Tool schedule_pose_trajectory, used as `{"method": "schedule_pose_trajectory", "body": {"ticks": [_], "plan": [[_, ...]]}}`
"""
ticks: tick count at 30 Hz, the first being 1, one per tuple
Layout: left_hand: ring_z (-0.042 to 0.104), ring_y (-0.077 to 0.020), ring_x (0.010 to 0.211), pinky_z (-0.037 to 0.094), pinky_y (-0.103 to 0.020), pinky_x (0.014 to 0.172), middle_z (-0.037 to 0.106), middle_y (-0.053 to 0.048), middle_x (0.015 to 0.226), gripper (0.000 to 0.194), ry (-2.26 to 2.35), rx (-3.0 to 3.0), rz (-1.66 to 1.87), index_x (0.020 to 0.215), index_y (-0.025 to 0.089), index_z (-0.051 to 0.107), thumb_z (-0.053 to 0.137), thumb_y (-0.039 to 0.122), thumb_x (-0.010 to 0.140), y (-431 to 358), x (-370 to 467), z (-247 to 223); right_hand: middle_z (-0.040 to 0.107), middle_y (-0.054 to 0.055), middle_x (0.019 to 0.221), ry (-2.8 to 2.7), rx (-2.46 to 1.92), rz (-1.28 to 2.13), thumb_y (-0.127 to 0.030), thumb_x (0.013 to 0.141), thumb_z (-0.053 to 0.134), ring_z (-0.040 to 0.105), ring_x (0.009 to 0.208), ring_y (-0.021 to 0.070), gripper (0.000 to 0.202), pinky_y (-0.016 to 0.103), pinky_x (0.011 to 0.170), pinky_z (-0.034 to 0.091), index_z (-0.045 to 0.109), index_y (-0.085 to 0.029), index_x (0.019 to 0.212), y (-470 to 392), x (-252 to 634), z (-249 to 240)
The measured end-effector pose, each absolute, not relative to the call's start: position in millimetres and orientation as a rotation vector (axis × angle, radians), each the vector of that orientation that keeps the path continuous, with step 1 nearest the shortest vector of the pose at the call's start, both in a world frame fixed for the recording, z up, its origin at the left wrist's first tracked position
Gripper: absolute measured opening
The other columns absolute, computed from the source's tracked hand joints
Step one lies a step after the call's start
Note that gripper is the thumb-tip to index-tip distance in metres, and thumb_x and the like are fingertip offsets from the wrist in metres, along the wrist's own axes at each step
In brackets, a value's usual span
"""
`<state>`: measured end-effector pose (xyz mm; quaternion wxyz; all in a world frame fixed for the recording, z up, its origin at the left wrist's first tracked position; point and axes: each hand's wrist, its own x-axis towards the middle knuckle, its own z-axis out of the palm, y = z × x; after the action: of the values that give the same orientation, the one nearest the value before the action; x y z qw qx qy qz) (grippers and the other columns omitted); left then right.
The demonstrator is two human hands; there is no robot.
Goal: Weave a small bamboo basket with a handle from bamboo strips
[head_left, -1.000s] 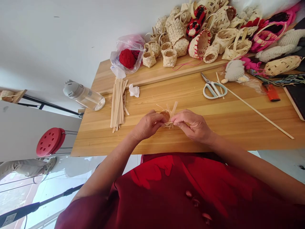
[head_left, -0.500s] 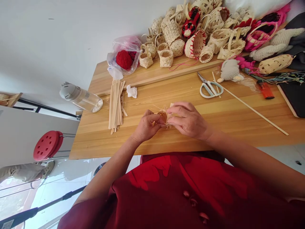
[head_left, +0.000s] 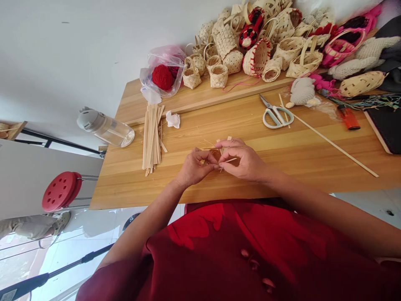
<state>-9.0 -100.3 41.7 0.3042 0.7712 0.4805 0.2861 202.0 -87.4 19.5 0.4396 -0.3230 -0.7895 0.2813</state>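
Pale wall (head_left: 78, 62) fills the upper left, wood-grain surface (head_left: 266, 144) spans mid-frame, woven baskets (head_left: 219, 76) heaped toward upper right. Head view, the only one: small strip piece (head_left: 232, 159) is just below frame center, between both hands, mostly hidden by fingers, so can't read its weave. Left hand (head_left: 196, 165) pinches it, apparently by the near edge. Right hand (head_left: 243, 161) pinches too, thumb against a finger, another finger reaching over the far side. Strip bundle (head_left: 152, 140) lies left of center, scissors (head_left: 274, 113) right of center, neither touched.

Handling, my guess: near weightless, thin, springy lengthwise, dry so not very slippery. Could split if creased hard. Best hold: light pinch where strips cross; loose ends probably too whippy.
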Motion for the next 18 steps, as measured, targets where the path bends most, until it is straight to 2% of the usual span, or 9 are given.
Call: {"method": "schedule_pose_trajectory", "body": {"ticks": [4, 9, 12, 15, 18], "plan": [[0.061, -0.0193, 0.080, 0.050, -0.036, 0.080, 0.073, -0.001, 0.073, 0.013, 1.301, 2.027, 0.758, 0.072, 0.021, 0.073, 0.081, 0.027, 0.081, -100, -9, 40, 0.074, 0.011, 0.123, -1.948, -0.834, 0.706, -0.023, 0.082, 0.074, 0.068, 0.119, 0.0298, 0.001, 0.057, 0.115, 0.041, 0.074, -0.023, 0.083, -91, 203, 20], [0.062, -0.0194, 0.081, 0.051, -0.036, 0.080, 0.076, -0.001, 0.078, 0.005, 1.322, 2.013, 0.769, 0.079, 0.022, 0.077, 0.076, 0.024, 0.084, -101, -10, 40, 0.073, 0.009, 0.124, -1.914, -0.784, 0.604, -0.022, 0.086, 0.073, 0.068, 0.118, 0.0275, 0.016, 0.049, 0.103, 0.054, 0.075, -0.028, 0.100, -97, 209, 22], [0.062, -0.0200, 0.080, 0.050, -0.037, 0.080, 0.078, -0.001, 0.079, 0.003, 1.338, 2.010, 0.761, 0.083, 0.023, 0.080, 0.077, 0.023, 0.084, -101, -11, 40, 0.073, 0.006, 0.122, -1.884, -0.781, 0.393, -0.021, 0.087, 0.074, 0.068, 0.111, 0.0265, 0.014, 0.047, 0.095, 0.056, 0.077, -0.031, 0.096, -99, 216, 22], [0.060, -0.0202, 0.080, 0.049, -0.036, 0.078, 0.075, -0.001, 0.075, 0.005, 1.367, 2.010, 0.744, 0.079, 0.022, 0.078, 0.076, 0.022, 0.084, -101, -11, 42, 0.073, 0.005, 0.119, -1.899, -0.781, 0.306, -0.024, 0.086, 0.075, 0.067, 0.101, 0.0246, 0.011, 0.041, 0.078, 0.056, 0.079, -0.033, 0.091, -101, 221, 20], [0.058, -0.0194, 0.081, 0.048, -0.034, 0.078, 0.073, -0.001, 0.075, 0.009, 1.367, 2.043, 0.748, 0.078, 0.021, 0.074, 0.072, 0.021, 0.087, -103, -9, 44, 0.074, 0.004, 0.109, -1.892, -0.800, 0.356, -0.026, 0.086, 0.075, 0.067, 0.093, 0.0227, 0.011, 0.041, 0.079, 0.056, 0.079, -0.034, 0.094, -103, 221, 20]]}}
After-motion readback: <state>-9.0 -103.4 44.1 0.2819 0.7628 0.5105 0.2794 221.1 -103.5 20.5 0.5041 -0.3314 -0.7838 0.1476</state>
